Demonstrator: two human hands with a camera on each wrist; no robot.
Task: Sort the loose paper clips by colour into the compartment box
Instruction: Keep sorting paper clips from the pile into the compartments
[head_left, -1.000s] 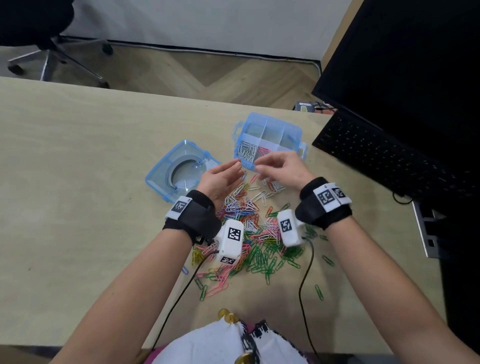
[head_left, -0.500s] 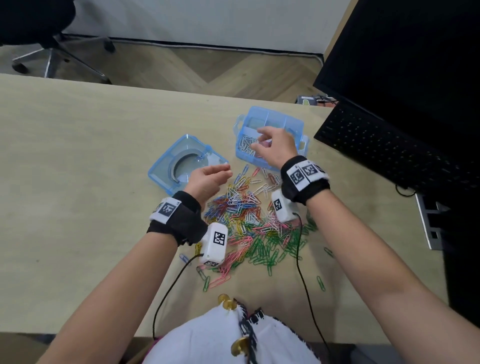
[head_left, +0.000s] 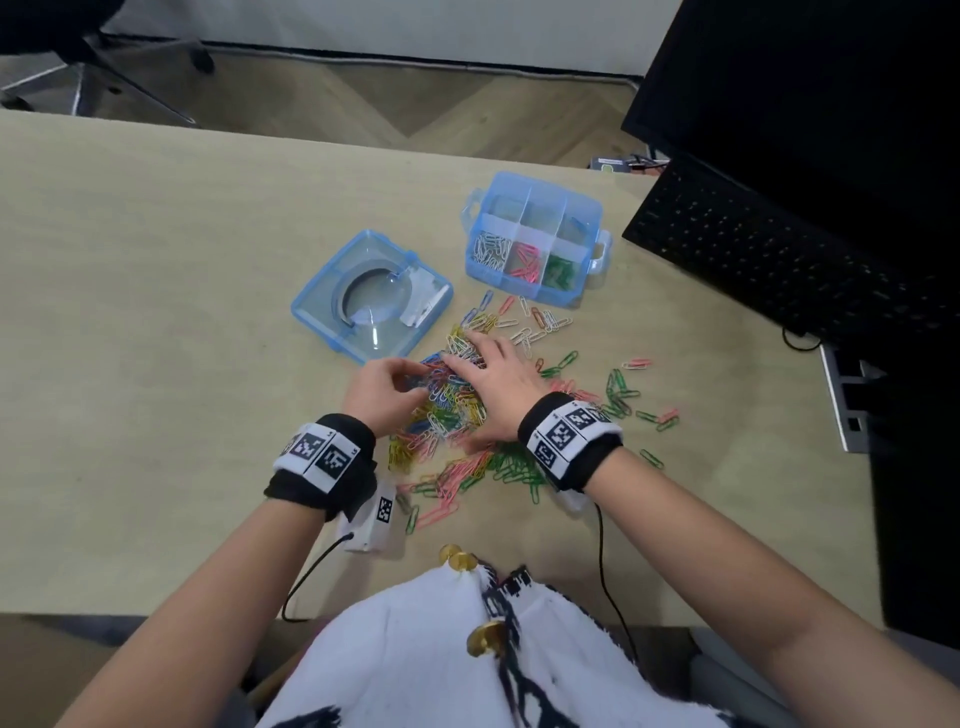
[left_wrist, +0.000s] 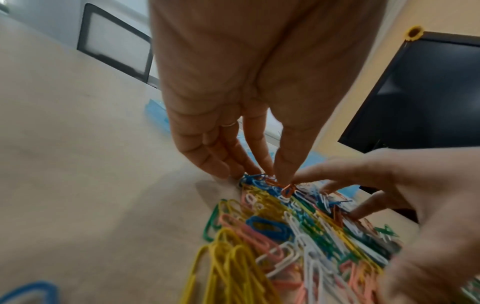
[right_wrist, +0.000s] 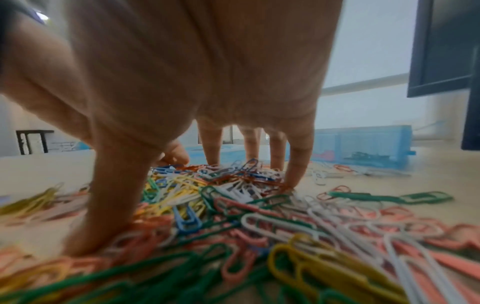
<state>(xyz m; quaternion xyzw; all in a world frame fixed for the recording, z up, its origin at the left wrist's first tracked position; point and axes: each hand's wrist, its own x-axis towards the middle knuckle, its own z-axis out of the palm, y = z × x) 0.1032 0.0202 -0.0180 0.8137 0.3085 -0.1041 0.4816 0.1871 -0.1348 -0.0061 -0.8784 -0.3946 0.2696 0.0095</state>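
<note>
Fingers (head_left: 470, 358) on multicoloured paper clips (head_left: 452, 410)

A light wooden table (head_left: 156, 291) fills most of the head view. At its right edge lies a black keyboard (head_left: 769, 260), partly under a dark monitor (head_left: 810, 104) that rises at the upper right. Beyond the far edge runs a herringbone wood floor (head_left: 415, 98), and the legs of an office chair (head_left: 104, 78) stand at the upper left before a pale wall (head_left: 415, 26). Two thin black cables (head_left: 608, 571) trail off the near table edge.
</note>
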